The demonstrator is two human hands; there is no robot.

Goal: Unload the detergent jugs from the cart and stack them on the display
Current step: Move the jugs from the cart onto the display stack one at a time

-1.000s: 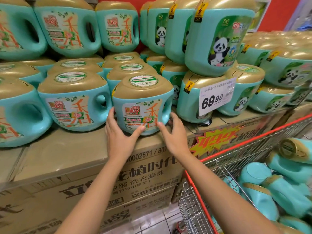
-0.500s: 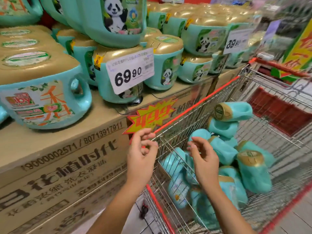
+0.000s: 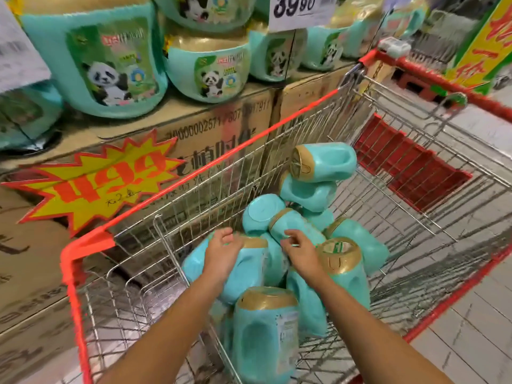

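Note:
Several turquoise detergent jugs with gold caps lie jumbled in the wire cart [image 3: 277, 128]. My left hand [image 3: 221, 250] rests on the side of one lying jug [image 3: 249, 270], fingers spread over it. My right hand [image 3: 300, 252] hovers just right of that jug, fingers loosely curled, holding nothing. An upright jug [image 3: 266, 333] stands nearest me, another [image 3: 343, 267] to the right, and one [image 3: 324, 162] tops the pile at the far side. Panda-label jugs [image 3: 102, 59] [image 3: 210, 67] stand on the cardboard-box display [image 3: 210, 126] to the left.
The cart has a red rim and a red child-seat flap [image 3: 410, 176] at its far right. A yellow-red starburst price sign [image 3: 97, 184] hangs on the boxes. A 39.90 price card [image 3: 299, 9] stands above the display. Tiled floor shows at the right.
My hands left the jug set on the display, and my view swung right and down. Both hands reached into the cart; the left now lies on a jug.

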